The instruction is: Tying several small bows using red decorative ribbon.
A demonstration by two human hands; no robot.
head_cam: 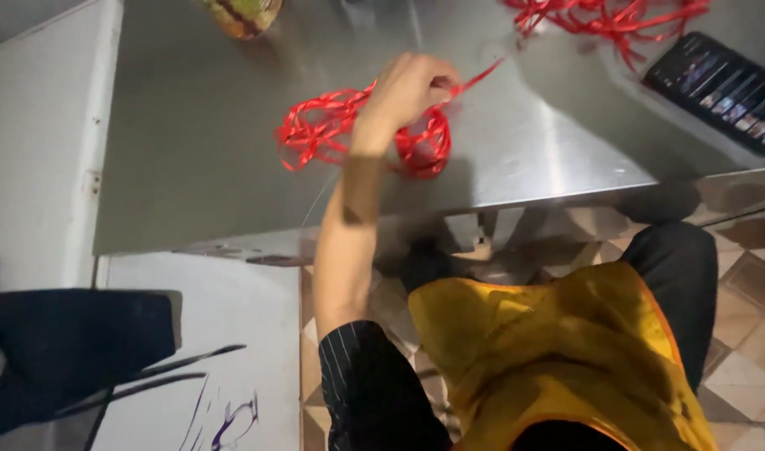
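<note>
Clearly, only one hand (409, 88) shows in the head view, and it belongs to the arm that comes up from the lower left of the picture. Judging by where it leaves the body, I take it as the left hand, but I am not fully sure. Its fingers are closed in a pinch on a strand of red ribbon (474, 79). This strand runs tight from the fingertips toward the far right corner of the table (198, 150), where a second tangle (608, 17) of the same ribbon lies. So the long axis of the held strand goes diagonally, from the hand up and to the right.

Under and just beside the hand, a loose pile of ribbon loops (315, 134) lies on the metal top, nearer the near edge than the far one. The pile spreads to both sides of the wrist and touches the hand.

The other hand is not in view.

A dark phone (721, 92) lies near the right edge, well apart from the hand. At the far edge stands a round greenish thing (242, 15), only partly visible. A yellow apron (558, 359) covers the lap below the table.
</note>
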